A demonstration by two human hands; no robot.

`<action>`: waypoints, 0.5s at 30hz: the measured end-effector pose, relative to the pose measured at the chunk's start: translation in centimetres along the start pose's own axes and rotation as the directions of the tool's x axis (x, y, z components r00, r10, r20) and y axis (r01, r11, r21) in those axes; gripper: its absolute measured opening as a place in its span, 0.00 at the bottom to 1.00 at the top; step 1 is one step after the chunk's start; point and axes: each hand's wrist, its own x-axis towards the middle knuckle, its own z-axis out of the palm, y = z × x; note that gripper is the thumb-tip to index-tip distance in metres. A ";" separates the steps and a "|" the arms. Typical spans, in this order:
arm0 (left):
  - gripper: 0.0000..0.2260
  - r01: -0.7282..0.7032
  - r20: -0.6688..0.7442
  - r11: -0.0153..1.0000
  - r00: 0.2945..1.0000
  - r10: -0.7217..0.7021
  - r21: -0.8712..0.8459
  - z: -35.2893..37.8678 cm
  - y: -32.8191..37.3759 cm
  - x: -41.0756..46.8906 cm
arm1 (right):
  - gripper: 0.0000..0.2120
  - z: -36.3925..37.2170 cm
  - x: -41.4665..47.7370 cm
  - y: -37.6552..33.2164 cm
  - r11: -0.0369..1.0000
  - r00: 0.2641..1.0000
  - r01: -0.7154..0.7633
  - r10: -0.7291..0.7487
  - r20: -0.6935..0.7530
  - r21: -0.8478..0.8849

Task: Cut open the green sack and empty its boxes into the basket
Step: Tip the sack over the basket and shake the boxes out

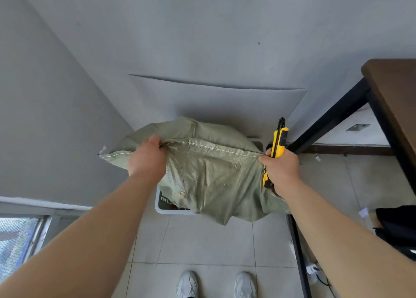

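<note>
The emptying step looks to be in hand. The green sack [209, 169] hangs over the white basket [164, 211] on the tiled floor [202, 241], its stitched seam held up and its loose end drooping into the basket and over its right side. The left hand [147, 157] pinches the seam towards its left end. The right hand [280, 169] is clamped on the seam's right corner together with a yellow knife [278, 143], tip pointing away. A table [394, 99] stands to the right. No boxes can be made out under the cloth. Next, I judge, comes lifting and shaking the sack, minding the knife.
</note>
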 end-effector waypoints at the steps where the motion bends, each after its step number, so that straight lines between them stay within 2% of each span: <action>1: 0.03 0.002 0.011 0.997 1.000 -0.001 -0.078 -0.7 0.6 0.6 | 0.12 0.1 0.3 -1.2 0.999 1.000 -0.010 0.011 -0.019 0.037; 5: 0.03 -0.041 -0.001 0.973 0.999 0.041 -0.228 -3.1 1.5 1.7 | 0.13 -0.6 0.4 -4.6 0.997 1.000 -0.020 0.021 -0.017 0.071; 8: 0.05 -0.041 0.060 0.960 0.996 0.060 -0.277 -4.0 1.3 1.2 | 0.13 -1.3 0.0 -5.9 0.998 0.999 -0.029 0.029 -0.014 0.059; 13: 0.06 0.019 0.047 0.936 0.999 -0.003 -0.351 -5.5 1.9 1.0 | 0.13 -2.3 0.3 -9.2 0.997 1.000 0.008 -0.008 -0.010 0.071; 15: 0.06 0.040 0.087 0.940 0.996 -0.011 -0.338 -6.1 1.9 0.6 | 0.13 -2.7 -0.2 -10.0 0.999 1.000 0.011 -0.012 0.008 0.041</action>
